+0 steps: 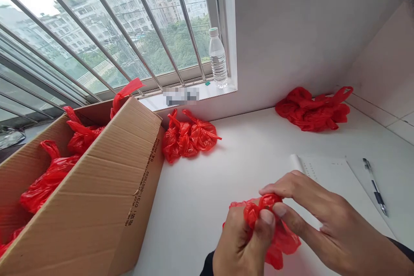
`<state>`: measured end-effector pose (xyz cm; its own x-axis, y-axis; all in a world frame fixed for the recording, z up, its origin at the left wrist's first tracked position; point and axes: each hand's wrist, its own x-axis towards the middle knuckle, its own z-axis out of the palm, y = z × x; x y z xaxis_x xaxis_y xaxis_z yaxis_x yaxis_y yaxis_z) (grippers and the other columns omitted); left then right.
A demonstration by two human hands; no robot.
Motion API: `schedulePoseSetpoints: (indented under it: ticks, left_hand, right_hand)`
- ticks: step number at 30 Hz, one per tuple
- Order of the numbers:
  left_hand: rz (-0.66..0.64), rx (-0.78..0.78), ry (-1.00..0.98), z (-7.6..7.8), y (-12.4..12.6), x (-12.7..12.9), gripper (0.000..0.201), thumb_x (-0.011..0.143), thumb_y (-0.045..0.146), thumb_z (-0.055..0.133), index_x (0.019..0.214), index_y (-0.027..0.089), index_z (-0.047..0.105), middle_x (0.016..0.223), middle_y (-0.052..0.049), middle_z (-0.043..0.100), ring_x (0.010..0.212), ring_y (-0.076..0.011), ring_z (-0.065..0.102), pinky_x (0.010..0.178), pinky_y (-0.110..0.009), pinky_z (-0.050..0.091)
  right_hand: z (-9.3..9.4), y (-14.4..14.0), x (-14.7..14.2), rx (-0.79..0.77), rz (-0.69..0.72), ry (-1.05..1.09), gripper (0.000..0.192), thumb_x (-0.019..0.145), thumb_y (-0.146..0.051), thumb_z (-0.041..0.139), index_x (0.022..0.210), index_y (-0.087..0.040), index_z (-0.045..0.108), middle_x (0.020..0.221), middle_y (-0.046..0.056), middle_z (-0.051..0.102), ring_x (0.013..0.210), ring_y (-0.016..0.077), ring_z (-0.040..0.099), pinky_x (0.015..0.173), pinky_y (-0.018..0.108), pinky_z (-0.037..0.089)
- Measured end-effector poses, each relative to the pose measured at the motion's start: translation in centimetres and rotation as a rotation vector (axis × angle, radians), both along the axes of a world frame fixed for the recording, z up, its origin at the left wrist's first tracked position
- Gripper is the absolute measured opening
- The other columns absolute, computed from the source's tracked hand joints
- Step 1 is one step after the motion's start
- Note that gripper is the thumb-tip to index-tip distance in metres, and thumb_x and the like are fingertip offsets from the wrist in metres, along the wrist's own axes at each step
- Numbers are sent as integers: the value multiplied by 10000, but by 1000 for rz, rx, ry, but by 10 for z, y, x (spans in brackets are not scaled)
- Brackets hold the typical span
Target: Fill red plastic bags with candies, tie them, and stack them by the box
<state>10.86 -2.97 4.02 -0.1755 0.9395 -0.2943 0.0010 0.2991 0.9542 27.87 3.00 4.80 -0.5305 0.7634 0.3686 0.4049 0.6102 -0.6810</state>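
Note:
Both hands work a crumpled red plastic bag [280, 238] low over the white table [200, 198]. My left hand [241, 241] grips the bag from below, thumb pressed on its bunched top. My right hand [320, 220] pinches the same top from the right with thumb and forefinger. Part of the bag is hidden behind the fingers.
An open cardboard box [97, 189] with several red bags stands at the left. Knotted red bags [189, 136] lie beside it, and a loose red pile [312, 110] at the back right. A notebook [326, 172], a pen [375, 187] and a water bottle [217, 58] on the sill.

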Motion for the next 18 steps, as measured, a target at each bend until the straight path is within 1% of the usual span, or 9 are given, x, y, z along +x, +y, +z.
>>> schedulePoseSetpoints:
  ticks: [2,4,6,8,10,12,14,16,18]
  left_hand:
    - [-141,25,-146,-7,10,-9,412,982,549,515,955,195,724,619,-3,558,574,-141,495,593,-280,412]
    - [-241,33,-277,-13,19,-19,431,1025,516,432,1081,188,705,620,2,571,581,-138,527,606,-270,422]
    - [-266,41,-311,-16,25,-28,389,1018,494,474,1053,187,711,685,-12,615,648,-140,573,661,-268,448]
    - [-307,46,-284,-16,26,-33,327,974,464,586,931,172,725,746,-26,627,700,-139,585,696,-266,457]
    - [-350,52,-254,-13,25,-35,235,905,397,703,849,169,726,785,-30,620,725,-141,580,695,-262,459]
    - [-365,95,-200,-10,23,-34,129,832,293,779,802,183,719,814,-28,616,734,-146,573,689,-263,462]
    - [-365,181,-63,-10,20,-32,79,799,185,771,764,196,701,825,-28,625,739,-154,565,697,-272,462]
    - [-359,274,132,-13,18,-31,123,810,89,681,796,210,696,836,-34,644,738,-160,569,690,-275,458]
    - [-311,381,283,-20,16,-29,258,820,20,575,866,234,711,860,-34,663,732,-158,587,658,-263,457]
  right_hand:
    - [-3,0,3,-46,27,39,113,1031,-234,509,1103,-295,569,875,-28,647,800,112,652,661,199,567]
    - [-3,-4,4,-69,47,37,100,1011,-206,517,1045,-284,569,859,-31,636,777,114,634,648,212,556]
    - [-3,-8,4,-104,79,4,78,987,-205,528,963,-269,564,835,-31,621,752,122,615,639,230,546]
    - [-4,-11,2,-162,105,-5,99,985,-264,548,886,-261,554,810,-32,605,734,128,599,641,244,535]
    - [-8,-9,-2,-232,114,49,159,1000,-377,553,888,-265,571,875,-18,627,841,150,621,723,264,546]
    - [-15,-4,-8,-289,121,114,195,1017,-448,512,976,-278,599,1039,10,657,1066,187,613,876,304,542]
    - [-24,2,-14,-347,130,139,212,1045,-420,445,1096,-280,596,1125,25,664,1156,197,591,976,342,510]
    - [-31,6,-19,-431,110,134,240,1070,-368,382,1122,-264,592,1077,23,683,1074,181,627,960,340,507]
    - [-35,6,-22,-511,56,133,290,1084,-349,341,1071,-243,611,999,14,699,951,164,653,888,316,517]
